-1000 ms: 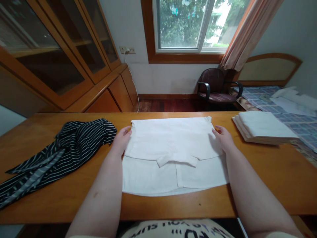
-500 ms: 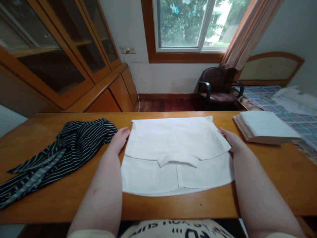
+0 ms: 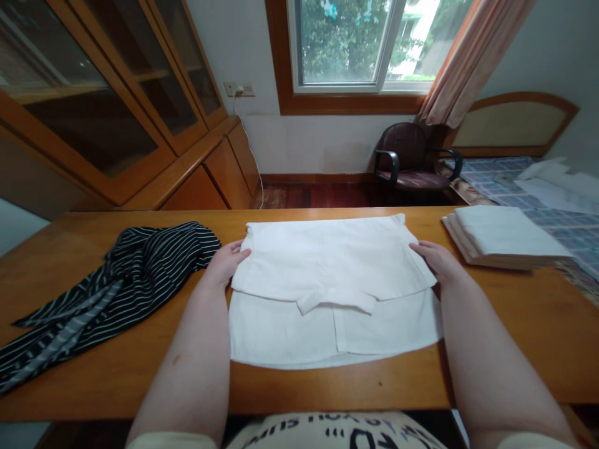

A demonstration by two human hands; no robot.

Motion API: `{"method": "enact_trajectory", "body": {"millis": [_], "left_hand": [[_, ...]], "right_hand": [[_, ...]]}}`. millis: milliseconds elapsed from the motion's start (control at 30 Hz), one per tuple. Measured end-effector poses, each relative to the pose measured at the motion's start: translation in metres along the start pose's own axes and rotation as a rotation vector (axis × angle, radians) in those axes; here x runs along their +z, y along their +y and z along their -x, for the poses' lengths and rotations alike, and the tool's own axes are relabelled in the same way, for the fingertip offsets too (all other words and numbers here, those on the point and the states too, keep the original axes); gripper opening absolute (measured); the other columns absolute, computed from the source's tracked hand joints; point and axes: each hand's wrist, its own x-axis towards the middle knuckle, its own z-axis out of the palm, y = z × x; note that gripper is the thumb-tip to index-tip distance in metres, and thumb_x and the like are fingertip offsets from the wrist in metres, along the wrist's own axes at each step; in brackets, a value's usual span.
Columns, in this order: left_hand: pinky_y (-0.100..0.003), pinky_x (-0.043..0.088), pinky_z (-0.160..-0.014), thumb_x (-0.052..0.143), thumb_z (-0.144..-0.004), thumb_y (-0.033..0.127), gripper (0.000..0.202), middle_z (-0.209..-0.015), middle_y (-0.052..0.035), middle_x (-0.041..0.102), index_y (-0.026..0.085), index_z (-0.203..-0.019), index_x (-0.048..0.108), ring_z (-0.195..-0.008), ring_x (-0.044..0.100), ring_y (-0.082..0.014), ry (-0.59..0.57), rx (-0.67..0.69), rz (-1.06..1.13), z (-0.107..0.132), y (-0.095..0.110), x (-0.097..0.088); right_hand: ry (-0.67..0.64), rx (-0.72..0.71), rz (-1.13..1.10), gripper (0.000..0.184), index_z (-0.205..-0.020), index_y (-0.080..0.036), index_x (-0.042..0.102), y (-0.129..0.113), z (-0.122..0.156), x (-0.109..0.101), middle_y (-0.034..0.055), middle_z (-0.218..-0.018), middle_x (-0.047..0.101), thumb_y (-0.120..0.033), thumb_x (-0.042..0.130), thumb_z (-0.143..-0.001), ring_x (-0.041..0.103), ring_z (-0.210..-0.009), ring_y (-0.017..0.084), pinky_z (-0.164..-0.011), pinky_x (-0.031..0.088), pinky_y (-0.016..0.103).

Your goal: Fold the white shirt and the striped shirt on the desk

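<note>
A white garment lies folded on the wooden table in front of me, its upper part doubled down over the lower part. My left hand rests at its left edge with the thumb over the cloth. My right hand lies at the right edge, fingers stretched along the fabric. Whether either hand pinches the cloth is unclear.
A black-and-white striped garment lies crumpled on the table's left. A stack of folded white cloth sits at the right. Beyond the table are a wooden cabinet, a dark chair, a window and a bed.
Both hands shifted slightly along the garment's side edges, and the top fold's edges now sit a little straighter. The camera tipped down a touch.
</note>
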Motion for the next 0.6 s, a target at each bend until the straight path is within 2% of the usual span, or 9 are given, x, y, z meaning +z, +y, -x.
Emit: {"method": "enact_trajectory", "body": {"millis": [100,200,400,500,600], "left_hand": [[-0.033,0.055,-0.081,0.067,-0.071,0.011,0.040,-0.102,-0.0116,0.072,0.012,-0.110,0.062,-0.088,0.070,-0.0207,-0.006,-0.035,0.097,0.003,0.004,-0.002],[-0.033,0.054,-0.084,0.068,-0.069,0.009,0.042,-0.101,-0.0113,0.072,0.011,-0.111,0.062,-0.089,0.069,-0.0204,0.005,-0.037,0.146,0.001,0.004,-0.004],[-0.032,0.055,-0.078,0.068,-0.071,0.008,0.056,-0.094,-0.0081,0.072,0.016,-0.125,0.055,-0.078,0.069,-0.0166,0.080,0.004,0.130,0.007,0.010,-0.004],[-0.031,0.056,-0.072,0.068,-0.072,0.008,0.054,-0.088,-0.0067,0.071,0.018,-0.124,0.055,-0.071,0.068,-0.0159,0.119,0.018,0.074,0.013,0.017,-0.002],[-0.023,0.054,-0.061,0.067,-0.073,0.009,0.049,-0.087,-0.0053,0.069,0.019,-0.120,0.058,-0.066,0.068,-0.0137,0.129,0.016,-0.018,0.018,0.021,-0.001]], "right_hand": [[-0.053,0.011,-0.096,0.020,-0.084,-0.020,0.067,0.003,-0.001,-0.003,0.0047,-0.077,0.072,-0.027,0.072,-0.065,0.067,-0.064,0.021,-0.054,0.054,0.030],[-0.030,-0.024,-0.151,0.020,-0.082,-0.020,0.068,0.006,-0.004,-0.006,0.0038,-0.076,0.072,-0.025,0.074,-0.064,0.066,-0.064,0.019,-0.056,0.054,0.028],[0.053,-0.129,-0.202,0.022,-0.080,-0.020,0.070,0.009,-0.007,-0.009,0.0025,-0.078,0.072,-0.025,0.077,-0.060,0.066,-0.068,0.017,-0.059,0.055,0.026],[0.111,-0.134,-0.158,0.024,-0.081,-0.019,0.070,0.006,-0.003,-0.010,0.0029,-0.076,0.071,-0.025,0.078,-0.059,0.065,-0.064,0.016,-0.053,0.053,0.024],[0.103,-0.147,-0.094,0.022,-0.076,-0.017,0.068,0.001,0.006,-0.013,0.0013,-0.061,0.065,-0.029,0.079,-0.061,0.059,-0.051,0.013,-0.040,0.044,0.021]]}}
